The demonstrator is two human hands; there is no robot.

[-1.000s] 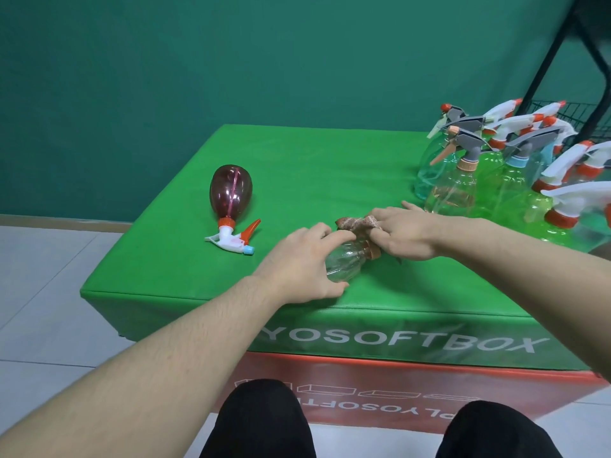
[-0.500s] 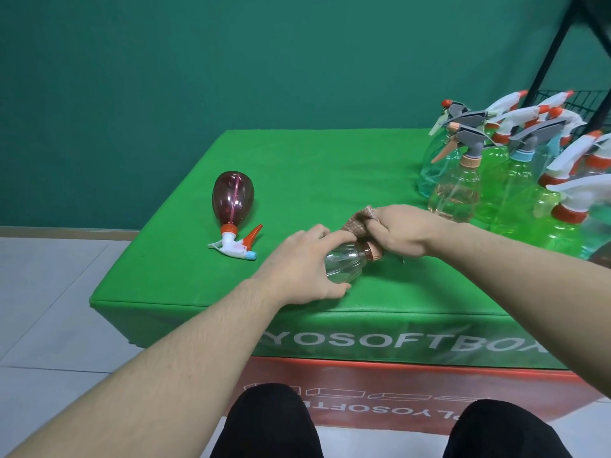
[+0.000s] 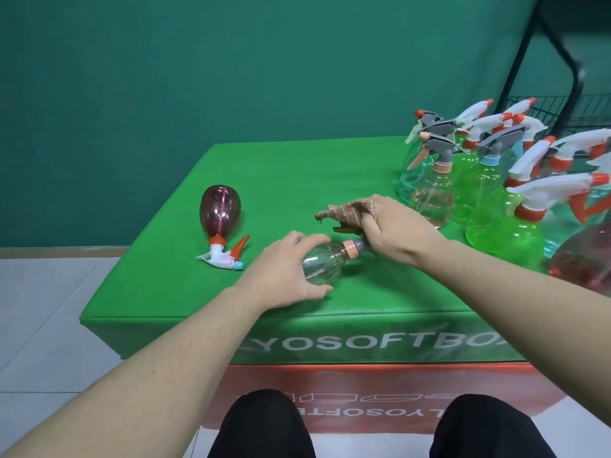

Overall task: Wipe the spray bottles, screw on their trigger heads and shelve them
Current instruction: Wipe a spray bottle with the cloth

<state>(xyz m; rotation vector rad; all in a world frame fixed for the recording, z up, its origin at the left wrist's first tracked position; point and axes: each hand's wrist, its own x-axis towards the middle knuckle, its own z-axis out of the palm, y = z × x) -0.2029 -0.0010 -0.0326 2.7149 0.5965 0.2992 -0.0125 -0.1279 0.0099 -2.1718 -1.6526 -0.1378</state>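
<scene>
Since the earlier frame my right hand (image 3: 393,231), gripping the cloth (image 3: 352,211) and trigger head (image 3: 358,243), has lifted; my left hand (image 3: 291,276) grips the clear bottle (image 3: 322,264), so I judge tightening comes next.

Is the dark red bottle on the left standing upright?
No, the dark red bottle lies on its side on the green table, trigger head towards the camera.
</scene>
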